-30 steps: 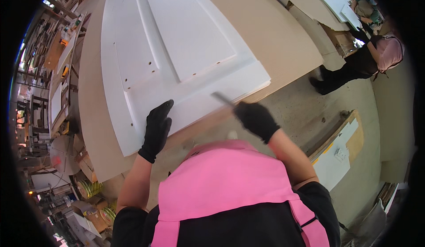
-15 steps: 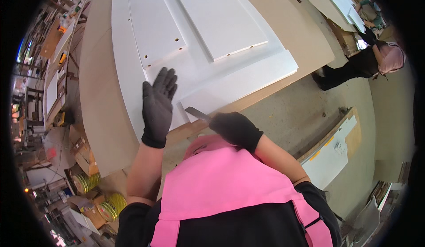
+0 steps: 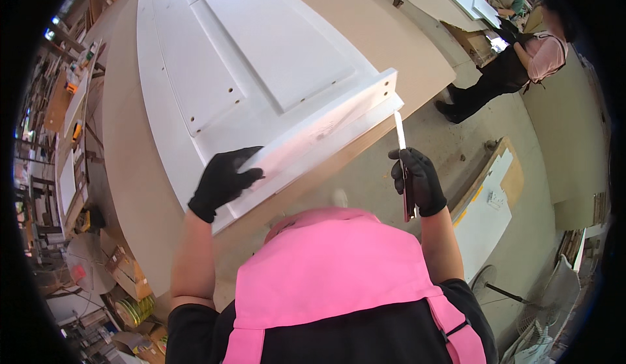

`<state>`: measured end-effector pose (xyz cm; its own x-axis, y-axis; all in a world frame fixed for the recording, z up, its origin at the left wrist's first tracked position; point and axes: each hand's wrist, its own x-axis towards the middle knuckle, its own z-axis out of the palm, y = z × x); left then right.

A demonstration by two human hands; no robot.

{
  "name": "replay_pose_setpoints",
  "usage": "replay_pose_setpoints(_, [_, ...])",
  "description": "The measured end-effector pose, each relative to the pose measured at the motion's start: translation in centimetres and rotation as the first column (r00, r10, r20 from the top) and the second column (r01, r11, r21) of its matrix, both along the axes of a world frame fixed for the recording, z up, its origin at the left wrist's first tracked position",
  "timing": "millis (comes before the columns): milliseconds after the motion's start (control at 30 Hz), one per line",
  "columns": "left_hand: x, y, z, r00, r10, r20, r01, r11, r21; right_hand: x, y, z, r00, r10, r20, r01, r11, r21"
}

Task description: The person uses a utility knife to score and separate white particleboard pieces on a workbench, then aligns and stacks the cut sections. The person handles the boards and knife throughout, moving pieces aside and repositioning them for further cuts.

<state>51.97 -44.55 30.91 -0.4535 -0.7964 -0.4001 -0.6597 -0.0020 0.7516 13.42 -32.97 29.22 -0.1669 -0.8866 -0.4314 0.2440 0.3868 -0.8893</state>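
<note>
My left hand (image 3: 228, 178) is closed around the near left end of a narrow white board (image 3: 306, 142), thumb on its near face and fingers behind. The board is tilted up on its edge, showing a pinkish, smudged face with two small holes near its far right end. Beneath it lies a large white panel (image 3: 195, 58) with recessed sections and several small drilled holes. To the right, off the table edge, my right hand (image 3: 424, 185) grips a flat-bladed knife (image 3: 400, 129) upright, its blade tip close to the board's right end. Both hands wear black gloves.
A brown sheet (image 3: 417, 51) covers the table under the panel. Two people (image 3: 544, 58) stand by another table at the upper right. A white board (image 3: 486, 214) leans low on the right, near a fan (image 3: 484, 279). Cartons (image 3: 127, 273) sit at lower left.
My left hand has gone from open above the panel to gripping the narrow board, which has been tipped up from lying flat. The knife has swung upright and moved right with my right hand.
</note>
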Motion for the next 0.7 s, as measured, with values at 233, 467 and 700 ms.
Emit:
replay_pose_setpoints(233, [-1.5, 0.8, -2.7, 0.961, 0.002, 0.278, 0.193, 0.716, -0.671, -2.9, -3.7, -1.5, 0.968, 0.061, -0.244, -0.05, 0.998, 0.05])
replay_pose_setpoints(467, [-2.4, 2.4, -3.5, 0.973, 0.006, 0.23, 0.145, 0.758, -0.635, -7.3, -10.3, -3.5, 0.676, 0.075, -0.733, -0.099, 0.995, 0.01])
replay_pose_setpoints(700, [-2.1, 2.4, -3.0, 0.977, -0.015, 0.212, 0.141, 0.794, -0.591, -2.7, -9.7, -6.0, -0.119, 0.029, -0.993, -0.684, 0.722, 0.103])
